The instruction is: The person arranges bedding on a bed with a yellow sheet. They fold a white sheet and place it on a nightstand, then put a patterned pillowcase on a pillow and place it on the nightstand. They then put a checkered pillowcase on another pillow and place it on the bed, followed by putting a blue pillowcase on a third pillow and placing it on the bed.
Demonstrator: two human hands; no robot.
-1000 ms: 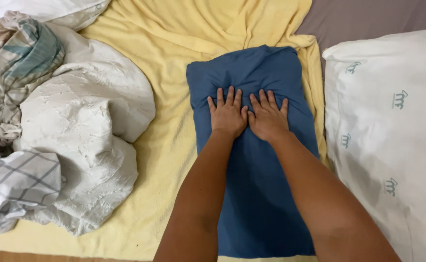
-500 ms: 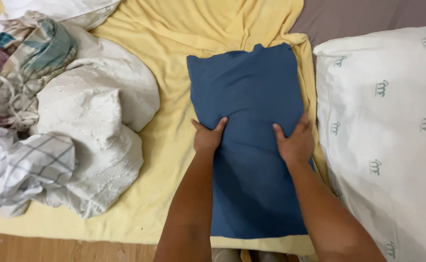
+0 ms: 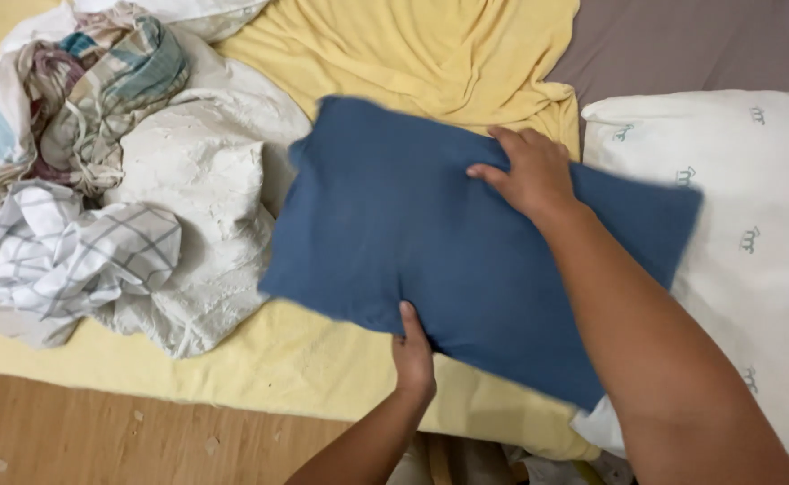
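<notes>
At the far left a heap of crumpled laundry (image 3: 80,108) lies on the bed: a striped, multicoloured cloth on top, and below it a white cloth with grey checks (image 3: 71,251). Just right of these sits a bunched white sheet (image 3: 201,198), its right edge meeting the blue cloth. All of it rests on a yellow sheet (image 3: 412,45) that covers the middle of the bed and hangs to the near edge, where a strip of wooden floor (image 3: 98,431) shows.

In the middle, the folded blue cloth (image 3: 394,224) is a slanted rectangle, lifted and blurred at its edges, its left corner over the white sheet and its right corner over the pillow. The left hand (image 3: 412,350) grips its near edge, thumb on top and fingers hidden beneath. The right hand (image 3: 525,171) is on the far side of the cloth, near its upper edge, fingers curled down onto the fabric; whether it pinches the cloth or only presses it cannot be told.

At the right a white pillow (image 3: 754,224) with small grey-green marks lies beside the yellow sheet. Behind it a grey-brown sheet (image 3: 682,45) covers the far corner. No box, basket or other holder shows; everything lies loose on the bed.
</notes>
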